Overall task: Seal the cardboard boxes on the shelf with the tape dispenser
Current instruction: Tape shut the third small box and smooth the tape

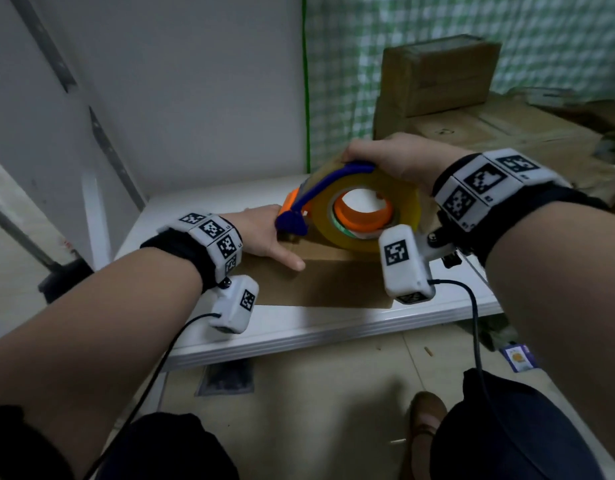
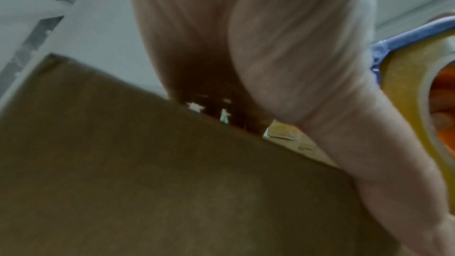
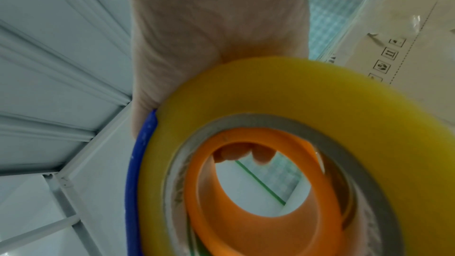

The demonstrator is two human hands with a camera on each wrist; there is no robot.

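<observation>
White shelf board (image 1: 299, 327) with ribbed front edge, set against a white wall. Flat brown cardboard box (image 1: 316, 282) lies directly on it, near the front edge, long side parallel to the edge. Bare white board shows left of, behind and right of the box. Below the shelf, beige floor (image 1: 333, 393) with a dark flat packet (image 1: 226, 377) partly under the shelf edge and a small printed card (image 1: 519, 356) to the right.

Bare shelf (image 1: 209, 202) lies open at centre left behind the box (image 1: 320, 282); stacked boxes (image 1: 437, 74) block the upper right; a wall (image 1: 195, 81) closes the back.
</observation>
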